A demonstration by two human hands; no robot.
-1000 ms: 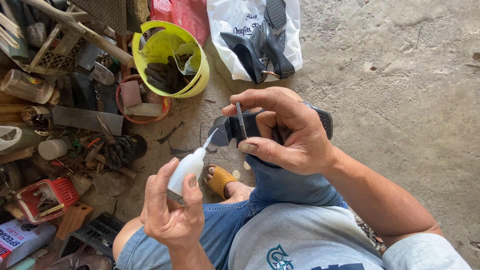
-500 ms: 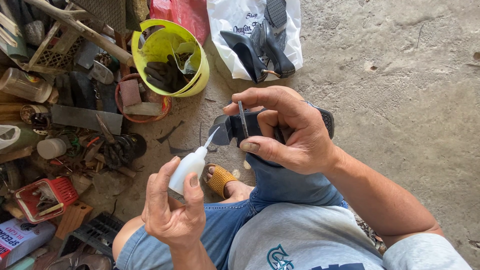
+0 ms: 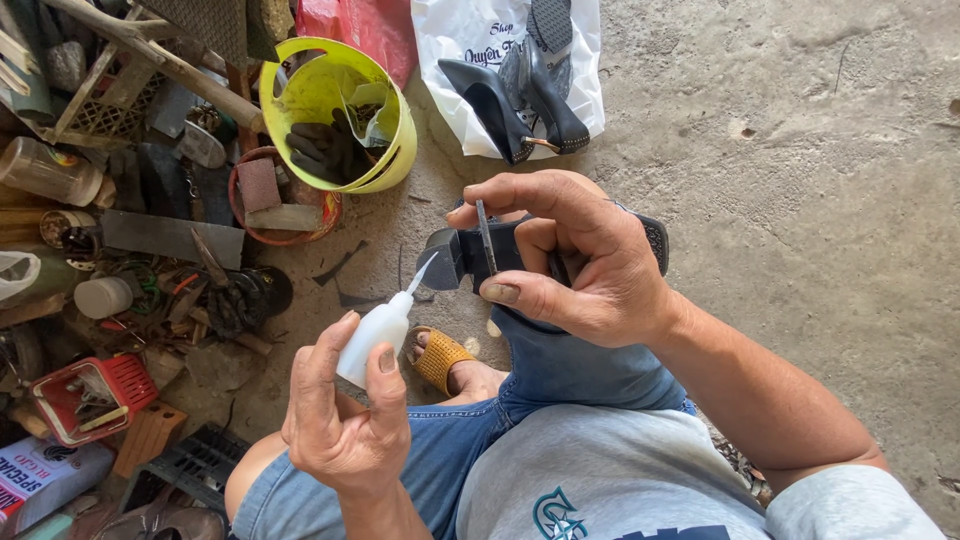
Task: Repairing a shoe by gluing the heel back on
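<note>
My right hand (image 3: 570, 260) grips a black shoe (image 3: 470, 255) over my raised knee, heel end pointing left, with a thin metal tool (image 3: 486, 236) pinched between the fingers. My left hand (image 3: 340, 420) holds a small white squeeze bottle (image 3: 372, 335) with a long thin nozzle. The nozzle tip touches the shoe's heel end. My foot in a yellow sandal (image 3: 440, 358) rests on the concrete below.
A yellow bucket (image 3: 395, 95) with dark scraps stands at the back. Beside it a white plastic bag (image 3: 470, 60) carries black high-heeled shoes (image 3: 520, 95). Tools, jars, a red basket (image 3: 125, 385) and wooden pieces crowd the left side. Bare concrete floor (image 3: 800, 200) lies to the right.
Almost nothing differs. The bottle's nozzle stays at the shoe's heel end and both hands hold their positions.
</note>
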